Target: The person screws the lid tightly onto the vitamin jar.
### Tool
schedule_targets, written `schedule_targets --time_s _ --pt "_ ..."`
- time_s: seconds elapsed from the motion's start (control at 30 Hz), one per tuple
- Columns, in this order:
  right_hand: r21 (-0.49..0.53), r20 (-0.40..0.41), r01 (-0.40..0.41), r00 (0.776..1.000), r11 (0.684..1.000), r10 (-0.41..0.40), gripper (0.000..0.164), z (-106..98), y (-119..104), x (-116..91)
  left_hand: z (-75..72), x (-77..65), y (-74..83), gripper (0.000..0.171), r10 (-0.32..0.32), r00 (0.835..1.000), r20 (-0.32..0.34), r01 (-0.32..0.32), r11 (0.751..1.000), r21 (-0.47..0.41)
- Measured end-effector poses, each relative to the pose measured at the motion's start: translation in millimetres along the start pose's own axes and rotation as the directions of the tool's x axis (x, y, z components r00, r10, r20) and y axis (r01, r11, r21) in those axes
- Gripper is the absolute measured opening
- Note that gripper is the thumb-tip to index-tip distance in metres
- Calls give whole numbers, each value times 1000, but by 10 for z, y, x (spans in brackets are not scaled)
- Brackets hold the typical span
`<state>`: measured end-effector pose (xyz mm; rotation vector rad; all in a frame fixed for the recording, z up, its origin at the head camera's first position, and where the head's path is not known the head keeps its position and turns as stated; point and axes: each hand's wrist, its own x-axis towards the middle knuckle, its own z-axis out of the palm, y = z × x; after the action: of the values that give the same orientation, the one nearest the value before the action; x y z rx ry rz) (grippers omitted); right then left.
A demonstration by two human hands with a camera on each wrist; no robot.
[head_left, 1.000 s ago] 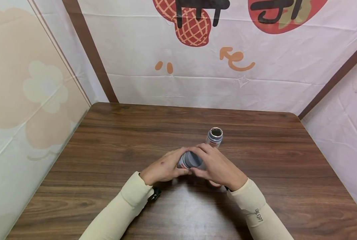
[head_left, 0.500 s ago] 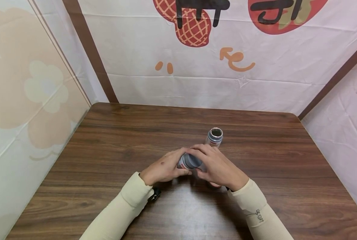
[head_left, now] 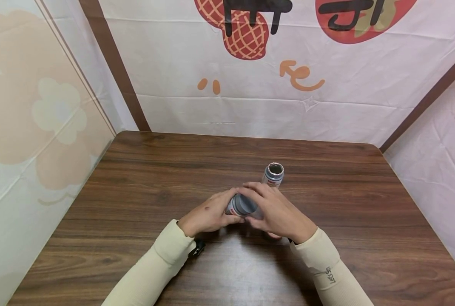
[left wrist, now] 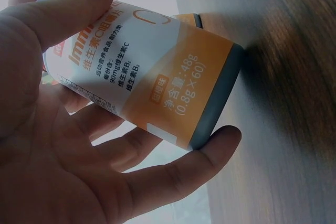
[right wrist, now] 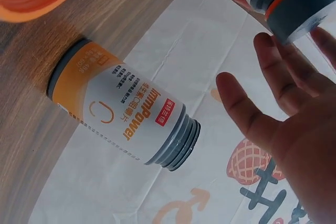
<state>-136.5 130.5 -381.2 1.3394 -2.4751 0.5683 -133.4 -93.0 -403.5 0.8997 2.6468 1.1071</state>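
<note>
Tilted capped btl. (left wrist: pixel 142 72) grasped by fingers of L hand (head_left: pixel 208 212), cap (head_left: pixel 245 204) by those of R hand (head_left: pixel 279 211); uncapped btl. (right wrist: pixel 123 103) stood nearby

The held bottle (left wrist: pixel 152 61) reads "维生素C咀嚼片", "90mg维生素C" and "净含量: 48g (0.8g×60)". The open bottle (right wrist: pixel 126 103) carries "ImmPower" in orange, beside "维生素C咀嚼片". Dark lettering on the right sleeve (head_left: pixel 330 274) is too small to read surely.

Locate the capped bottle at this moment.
In the head view, the capped bottle is tilted near centre, between the left hand and right hand, left of and nearer than the open bottle.
</note>
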Motion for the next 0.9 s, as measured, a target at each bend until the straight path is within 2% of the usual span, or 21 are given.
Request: schedule_targets --time_s 0.2,0.7,0.9 --pt "2 10 33 999 999 -33 66 -2 5 -3 0 2 0 58 7 1000 1 -7 1000 -6" --pt "17 13 -53 998 998 53 57 4 -9 -14 12 14 12 58 1 1000 -6 -1 1000 12" --pt "-10 22 -37 999 999 38 67 7 5 -20 10 6 9 61 -7 1000 2 7 1000 3"
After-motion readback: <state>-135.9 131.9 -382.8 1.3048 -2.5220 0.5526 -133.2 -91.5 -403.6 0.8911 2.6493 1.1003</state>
